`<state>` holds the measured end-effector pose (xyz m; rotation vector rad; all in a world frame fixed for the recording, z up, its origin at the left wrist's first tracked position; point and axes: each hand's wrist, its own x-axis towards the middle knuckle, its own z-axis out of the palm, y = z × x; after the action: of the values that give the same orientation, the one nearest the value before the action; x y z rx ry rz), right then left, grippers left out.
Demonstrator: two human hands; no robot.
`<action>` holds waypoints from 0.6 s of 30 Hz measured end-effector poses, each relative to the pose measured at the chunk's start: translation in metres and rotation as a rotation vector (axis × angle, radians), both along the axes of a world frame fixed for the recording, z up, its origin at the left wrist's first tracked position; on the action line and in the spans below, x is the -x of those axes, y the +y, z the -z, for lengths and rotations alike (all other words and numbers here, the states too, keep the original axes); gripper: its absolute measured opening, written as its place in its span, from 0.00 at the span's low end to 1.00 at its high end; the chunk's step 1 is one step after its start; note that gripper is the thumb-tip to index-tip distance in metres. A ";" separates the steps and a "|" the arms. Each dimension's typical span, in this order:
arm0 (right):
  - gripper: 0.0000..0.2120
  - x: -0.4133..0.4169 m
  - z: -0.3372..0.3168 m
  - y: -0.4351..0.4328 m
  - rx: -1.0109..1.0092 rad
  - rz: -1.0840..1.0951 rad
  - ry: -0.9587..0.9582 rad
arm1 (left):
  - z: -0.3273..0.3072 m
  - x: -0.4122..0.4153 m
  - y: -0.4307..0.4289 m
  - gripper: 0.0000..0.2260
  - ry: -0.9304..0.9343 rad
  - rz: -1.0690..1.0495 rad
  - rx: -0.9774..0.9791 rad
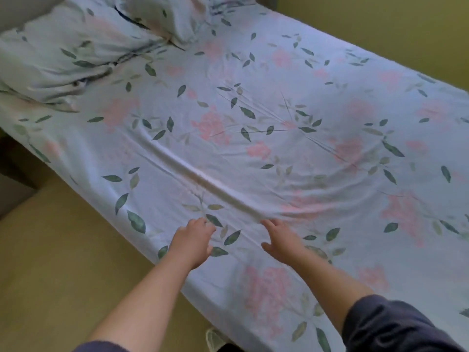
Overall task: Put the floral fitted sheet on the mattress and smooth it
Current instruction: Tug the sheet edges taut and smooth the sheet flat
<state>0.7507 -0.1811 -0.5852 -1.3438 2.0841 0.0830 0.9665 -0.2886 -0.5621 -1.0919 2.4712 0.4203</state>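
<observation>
Floral fitted sheet (279,110) is seen spread over the whole mattress, which is covered from sight beneath it. The cloth is drawn down over the near long edge, and that edge runs slantwise from the left side to the bottom middle. Along the far long edge the sheet is met by a yellow-green wall (380,21), just beside it, so no room is offered there. On the near side a broad stretch of yellowish floor (50,250) lies open. A dark piece of furniture (12,158) is glimpsed at the far left, too cut off to be made out.

Now to the hands. Both are laid palm down on the sheet close to the near edge, fingers stretched out and nothing grasped. The left hand (193,240) is set flat among printed leaves. The right hand (281,240) is spread a little wider, its fingertips touching the near end of a long raised ridge (203,179). That ridge is pushed up in a straight, rounded line running away from the hands toward the head of the bed. A clear strip of flat cloth is left between the two hands. Dark sleeves (385,326) are seen at the upper arms.

The fabric reads as thin and soft: pale blue-white, printed with pink blossom clusters and grey-green leaves. Fine creases are fanned across the middle. At the head end a rumpled heap of matching bedding (76,54) is piled in deep folds.
</observation>
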 end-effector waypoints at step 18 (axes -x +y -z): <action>0.53 -0.055 0.139 -0.162 -0.139 0.840 0.099 | 0.165 0.064 -0.215 0.52 0.011 -0.045 -0.083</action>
<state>0.8053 -0.3428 -0.7241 -0.3147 2.5030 -0.0664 0.9028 -0.5032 -0.7268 -1.1158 2.4191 0.5392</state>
